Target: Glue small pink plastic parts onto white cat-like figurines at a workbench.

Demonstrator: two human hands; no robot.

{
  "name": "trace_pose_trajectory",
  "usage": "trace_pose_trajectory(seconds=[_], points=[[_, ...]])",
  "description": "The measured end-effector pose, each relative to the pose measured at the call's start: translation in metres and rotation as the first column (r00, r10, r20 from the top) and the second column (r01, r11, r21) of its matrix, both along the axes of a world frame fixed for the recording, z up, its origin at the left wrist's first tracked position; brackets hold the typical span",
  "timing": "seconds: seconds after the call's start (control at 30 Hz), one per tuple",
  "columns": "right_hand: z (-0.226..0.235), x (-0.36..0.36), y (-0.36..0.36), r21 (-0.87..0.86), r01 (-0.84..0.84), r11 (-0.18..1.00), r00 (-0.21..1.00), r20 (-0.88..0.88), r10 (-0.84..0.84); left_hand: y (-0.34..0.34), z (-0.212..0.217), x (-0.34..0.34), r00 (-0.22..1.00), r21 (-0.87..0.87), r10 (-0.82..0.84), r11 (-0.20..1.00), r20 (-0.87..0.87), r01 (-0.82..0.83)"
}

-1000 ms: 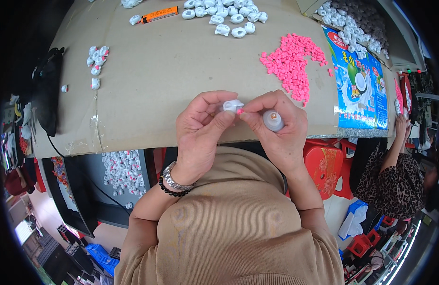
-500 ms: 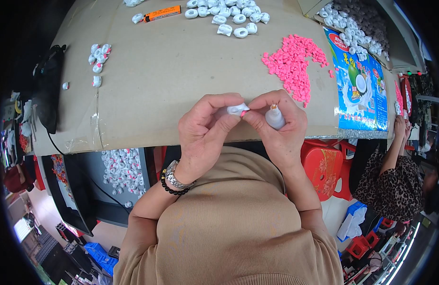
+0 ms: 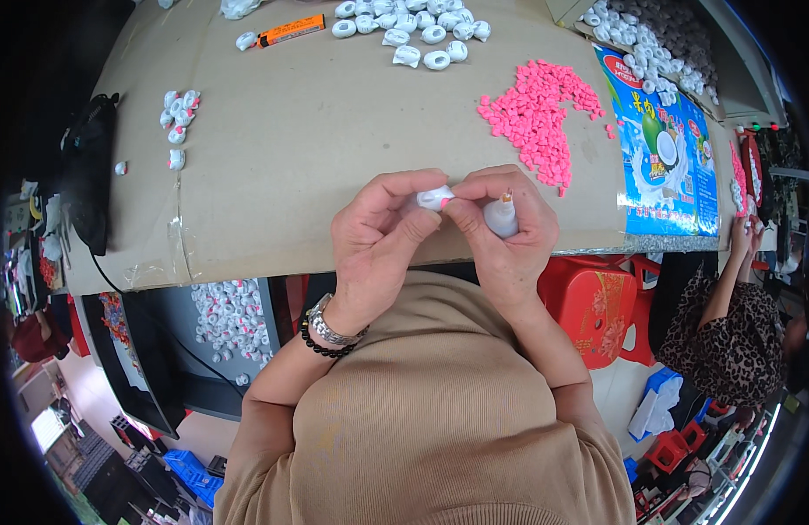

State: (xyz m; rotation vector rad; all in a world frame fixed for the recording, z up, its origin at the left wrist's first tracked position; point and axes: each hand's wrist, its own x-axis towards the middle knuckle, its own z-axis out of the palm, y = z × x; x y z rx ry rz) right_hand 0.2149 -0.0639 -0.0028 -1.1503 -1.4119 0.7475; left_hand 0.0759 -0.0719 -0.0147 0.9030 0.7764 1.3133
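Observation:
My left hand pinches a small white rounded piece between thumb and fingers, just above the table's near edge. A tiny pink piece sits on its right side. The thumb and forefinger of my right hand are at that pink piece. Tucked in the same hand is a small whitish squeeze bottle, its narrow tip pointing up and away from me. A spread pile of pink pieces lies beyond my right hand. Farther off is a group of similar white pieces.
White pieces with pink bits stand at the left of the table. An orange stick-shaped packet lies at the far side, a blue printed sheet at right. Below left, a drawer holds many white pieces. Another person works at right.
The white piece has turned slightly in my left fingers, so more of its hollow side shows. Both hands stay nearly in place, and the view has shifted a little.

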Motion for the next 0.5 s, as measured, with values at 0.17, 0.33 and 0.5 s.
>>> trace_pose_trajectory(seconds=[0.17,0.33,0.5], points=[[0.0029,-0.0015,-0.0005,0.014,-0.01,1.0,0.999,0.052,0.009,0.0019,-0.004,-0.002,0.991,-0.131,-0.027,0.99,0.129,0.044],[0.0014,-0.0017,0.0002,0.031,-0.017,0.999,0.998,0.068,0.015,-0.0004,-0.0043,-0.001,0.995,-0.083,-0.021,0.996,0.099,0.029],[0.0012,-0.0042,-0.0005,0.044,-0.026,0.999,0.999,0.047,0.024,-0.0013,0.0006,0.0015,0.995,-0.075,-0.006,0.997,0.101,0.013]])
